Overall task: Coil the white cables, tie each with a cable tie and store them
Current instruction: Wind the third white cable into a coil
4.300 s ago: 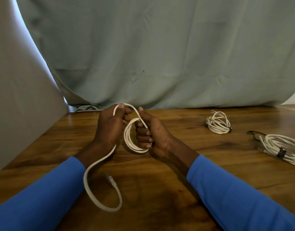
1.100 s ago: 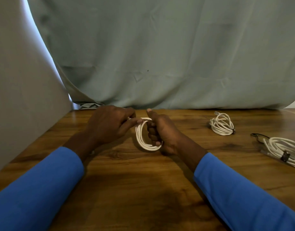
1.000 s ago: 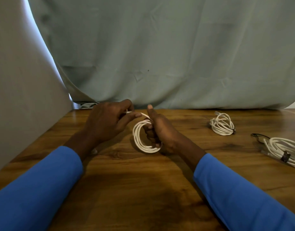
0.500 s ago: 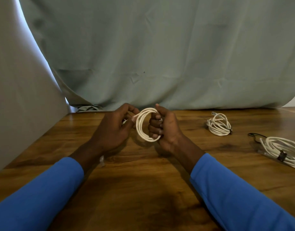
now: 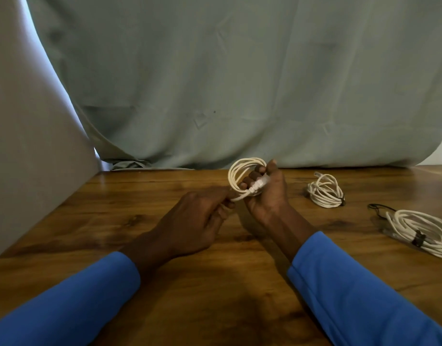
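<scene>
Fingers (image 5: 250, 176) of the right hand (image 5: 267, 193) are curled tight around one side of the white cable coil (image 5: 240, 178), thumb pressed against the bundle, with the plug end lying across the knuckles. The left hand (image 5: 197, 221) has its fingertips pressed together, pinching the lower edge of the coil where a strand leaves it. The coil stands upright above the wooden table (image 5: 165, 290), its open loop on the side away from the right palm.

Right of the coil, well apart, a small tied cable bundle (image 5: 324, 193) lies flat on the table. Farther right, near the table edge, lies a larger cable bundle (image 5: 424, 231) with a dark tie (image 5: 418, 240) around it. A grey-green curtain (image 5: 240, 83) hangs behind the coil. Nothing lies between the hands and either bundle.
</scene>
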{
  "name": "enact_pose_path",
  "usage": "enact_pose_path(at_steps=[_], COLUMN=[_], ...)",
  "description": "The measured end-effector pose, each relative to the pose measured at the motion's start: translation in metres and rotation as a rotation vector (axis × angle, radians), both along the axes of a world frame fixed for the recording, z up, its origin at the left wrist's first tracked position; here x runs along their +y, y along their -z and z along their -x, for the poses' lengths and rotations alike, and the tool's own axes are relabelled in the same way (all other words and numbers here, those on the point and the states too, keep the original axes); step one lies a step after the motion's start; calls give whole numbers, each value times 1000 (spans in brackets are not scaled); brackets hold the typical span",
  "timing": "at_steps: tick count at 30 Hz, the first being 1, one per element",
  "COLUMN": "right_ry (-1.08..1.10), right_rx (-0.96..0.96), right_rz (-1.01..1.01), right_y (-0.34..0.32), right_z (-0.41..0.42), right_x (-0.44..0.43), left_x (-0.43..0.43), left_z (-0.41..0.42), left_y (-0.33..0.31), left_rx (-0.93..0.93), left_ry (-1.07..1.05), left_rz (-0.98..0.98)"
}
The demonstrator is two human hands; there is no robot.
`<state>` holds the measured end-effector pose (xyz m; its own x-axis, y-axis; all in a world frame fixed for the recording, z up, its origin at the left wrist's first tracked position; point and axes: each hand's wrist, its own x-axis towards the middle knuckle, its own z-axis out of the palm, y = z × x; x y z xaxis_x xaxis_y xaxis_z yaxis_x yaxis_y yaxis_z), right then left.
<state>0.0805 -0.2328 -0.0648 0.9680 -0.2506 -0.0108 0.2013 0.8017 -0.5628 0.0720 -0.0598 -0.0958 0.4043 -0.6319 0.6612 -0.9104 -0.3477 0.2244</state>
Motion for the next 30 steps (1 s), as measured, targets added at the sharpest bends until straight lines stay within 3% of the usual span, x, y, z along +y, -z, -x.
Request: enact_pose_path(at_steps=[3,6,12,16,18,22,24,27,30], right_ry=[11,28,-245,-244,-194,-128,-200,-339,-296], right_rx=[-8,-46,-114,-180,-184,-163,-78,44,79], right_rz=[56,265,445,672,799,937,893,759,633], right_y=[0,2,6,7,8,9,7,6,6], right_z=[3,4,19,21,20,19,22,21,19], right_x=[5,15,36,41,42,40,35,30,28], left_x=[-2,2,2,-1,-2,0,3,9,9], left_z=[0,-5,0,4,0,-4,-7,-13,-16], left_y=[0,-1,-1,-3,-2,0,-4,-3,4], left_rx=[-85,-199,-170,-189,-56,205,242,473,569], left_ry=[0,-51,-88,-324,-383,-243,-155,-20,-33], left_rz=[-24,-31,104,228,337,419,410,383,275])
